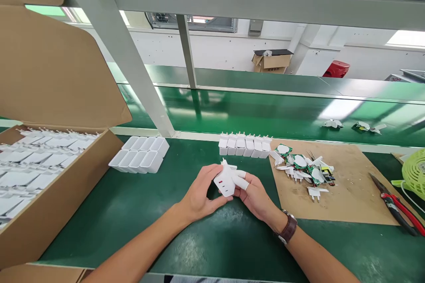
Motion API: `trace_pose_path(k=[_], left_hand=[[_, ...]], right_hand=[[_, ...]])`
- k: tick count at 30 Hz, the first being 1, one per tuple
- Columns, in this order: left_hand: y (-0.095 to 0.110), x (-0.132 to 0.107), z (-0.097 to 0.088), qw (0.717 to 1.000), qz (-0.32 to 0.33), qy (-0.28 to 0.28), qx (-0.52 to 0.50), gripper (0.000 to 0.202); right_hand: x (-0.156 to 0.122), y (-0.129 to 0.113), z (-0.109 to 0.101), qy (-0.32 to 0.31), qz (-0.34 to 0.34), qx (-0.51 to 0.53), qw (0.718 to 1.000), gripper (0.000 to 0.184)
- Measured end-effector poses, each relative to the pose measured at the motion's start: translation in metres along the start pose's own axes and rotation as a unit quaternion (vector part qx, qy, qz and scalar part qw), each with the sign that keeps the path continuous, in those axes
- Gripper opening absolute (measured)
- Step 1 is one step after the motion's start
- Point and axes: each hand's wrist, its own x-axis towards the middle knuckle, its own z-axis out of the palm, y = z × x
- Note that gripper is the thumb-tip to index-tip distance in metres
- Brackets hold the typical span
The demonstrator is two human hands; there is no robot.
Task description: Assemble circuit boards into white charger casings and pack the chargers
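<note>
A white plug-in charger (226,182) with small port slots in its face is held between my two hands, above the green bench. My left hand (202,192) is closed on its left side, with the thumb along the lower edge. From the right, my right hand (254,192) grips it; white covers wrap some of its fingertips. Behind the hands stands a row of white charger housings (245,146) with pins pointing up. Farther left sit open white housings (141,154) in two rows.
An open cardboard box (76,177) full of white chargers stands at the left. On a brown board (352,199) at the right lie several circuit boards (300,161) with plug parts. Red-and-black pliers (395,205) and a green fan (413,174) are farther right. A metal post (133,53) rises behind.
</note>
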Motion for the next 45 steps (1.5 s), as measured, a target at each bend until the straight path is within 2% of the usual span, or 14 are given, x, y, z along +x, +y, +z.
trace_pose_path(k=[4, 9, 20, 23, 25, 26, 27, 30, 32, 34, 37, 39, 45], left_hand=[[0.007, 0.004, -0.001, 0.998, 0.052, 0.032, 0.025, 0.072], [0.01, 0.006, -0.002, 0.997, 0.052, 0.042, 0.04, 0.071], [0.008, 0.007, 0.0, 0.996, 0.063, 0.052, 0.036, 0.073], [0.006, 0.006, -0.001, 0.998, 0.048, 0.034, 0.025, 0.075], [0.003, 0.004, -0.002, 1.0, 0.015, 0.005, 0.005, 0.085], [0.002, 0.002, -0.003, 1.0, -0.011, -0.011, -0.012, 0.093], [0.0, 0.001, -0.003, 0.998, -0.041, -0.025, -0.035, 0.102], [-0.001, -0.002, -0.004, 0.985, -0.113, -0.06, -0.114, 0.116], [0.0, -0.004, -0.004, 0.975, -0.135, -0.08, -0.157, 0.121], [0.001, -0.005, -0.003, 0.966, -0.148, -0.101, -0.188, 0.125], [0.002, -0.006, -0.001, 0.96, -0.152, -0.123, -0.201, 0.127], [0.001, -0.006, 0.0, 0.962, -0.146, -0.126, -0.194, 0.127], [0.002, -0.005, -0.001, 0.972, -0.116, -0.089, -0.183, 0.128]], right_hand=[[-0.004, -0.001, 0.006, -0.017, 0.032, 0.038, 0.999, 0.04], [-0.006, 0.0, 0.012, -0.031, 0.053, 0.036, 0.997, 0.039], [-0.005, 0.0, 0.012, -0.033, 0.051, 0.018, 0.998, 0.038], [-0.003, 0.005, 0.006, -0.019, 0.026, -0.026, 0.999, 0.04], [-0.002, 0.008, 0.0, 0.022, -0.042, -0.11, 0.993, 0.038], [-0.003, 0.007, -0.003, 0.047, -0.097, -0.175, 0.979, 0.035], [-0.004, 0.007, -0.006, 0.069, -0.159, -0.249, 0.953, 0.033], [-0.009, 0.001, -0.011, 0.083, -0.339, -0.439, 0.828, 0.033], [-0.011, 0.0, -0.014, 0.064, -0.39, -0.507, 0.766, 0.036], [-0.01, 0.002, -0.018, 0.029, -0.386, -0.559, 0.733, 0.036], [-0.005, 0.009, -0.023, -0.007, -0.363, -0.61, 0.704, 0.037], [-0.003, 0.012, -0.023, 0.001, -0.363, -0.613, 0.702, 0.037], [-0.008, 0.006, -0.021, 0.017, -0.345, -0.575, 0.742, 0.04]])
